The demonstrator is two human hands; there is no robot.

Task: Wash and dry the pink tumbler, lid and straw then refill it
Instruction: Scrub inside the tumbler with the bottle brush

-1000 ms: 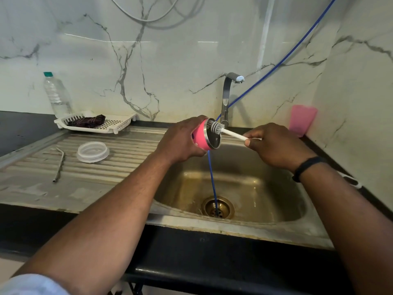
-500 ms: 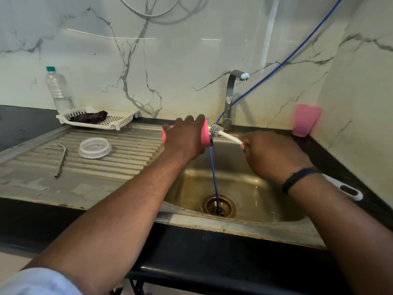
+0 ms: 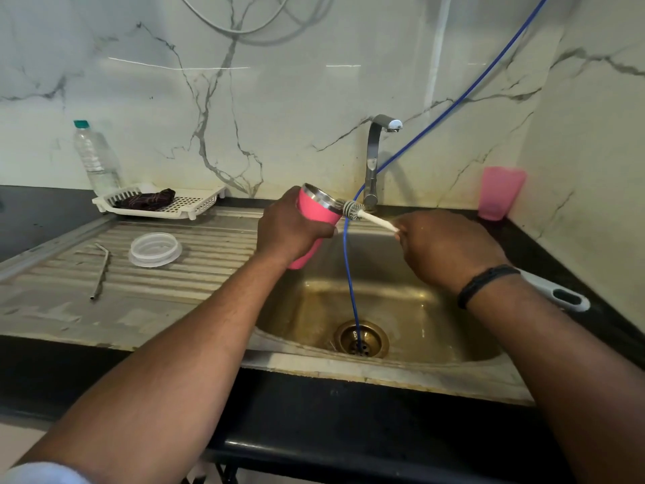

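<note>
- steel sink [image 3: 436, 373] set in black counter, blue hose [image 3: 350, 274] running down to drain.
- left hand [image 3: 291, 230] wrapped round pink tumbler [image 3: 316, 213], tilted over basin, mouth up and rightward.
- right hand [image 3: 441, 248] pinching white brush [image 3: 363, 215], bristles at rim.
- lid [image 3: 155, 249] and straw [image 3: 101, 270] on drainboard.
- tap [image 3: 375, 158] against marble wall.

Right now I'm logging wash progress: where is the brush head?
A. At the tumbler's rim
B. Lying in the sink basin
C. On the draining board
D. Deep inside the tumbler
A: the bristle head of the brush sits against the steel rim of the pink tumbler, outside its mouth.
</note>
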